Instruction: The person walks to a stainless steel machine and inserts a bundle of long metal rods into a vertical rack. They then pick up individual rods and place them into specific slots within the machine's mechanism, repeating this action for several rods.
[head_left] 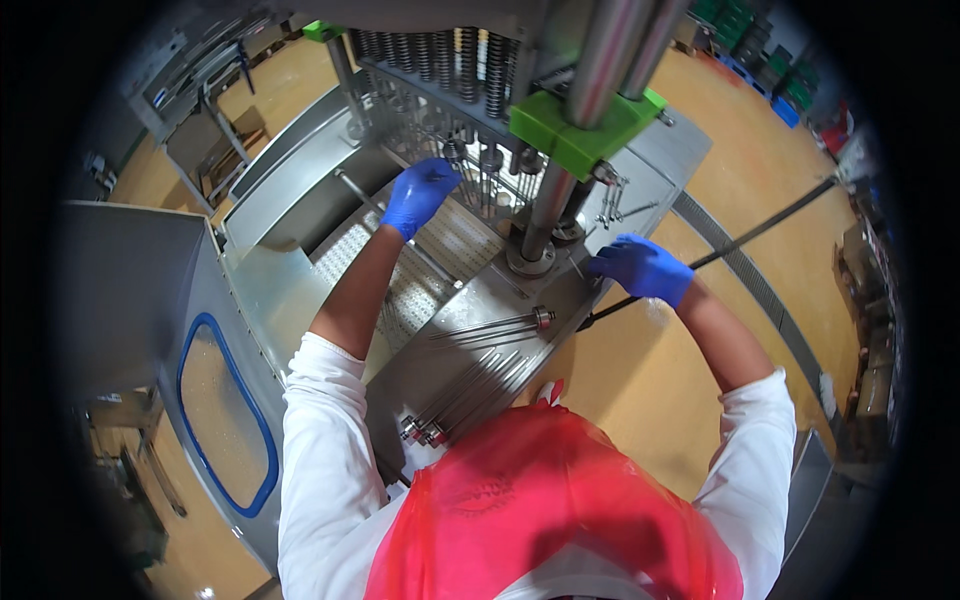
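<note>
My left hand [420,195], in a blue glove, reaches in under the spring-loaded head [440,65] of a steel needle machine. Its fingers are closed beside the hanging needles [490,180]; what they grip is hidden. My right hand [640,268], also blue-gloved, is at the right edge of the steel ledge [500,290], beside the thick steel column [547,215]. Those fingers are curled together, and I cannot make out what lies in them. Sets of long thin needles with round metal heads [543,318] lie on the ledge; more needle heads [425,430] sit near my apron.
Green clamp blocks [585,130] grip the columns. Under the needles runs a white perforated conveyor [400,270], crossed by a steel rod [395,225]. A blue-rimmed window panel [228,415] stands left. Small metal parts [612,205] lie right of the column. A dark pole [740,240] slants across the right.
</note>
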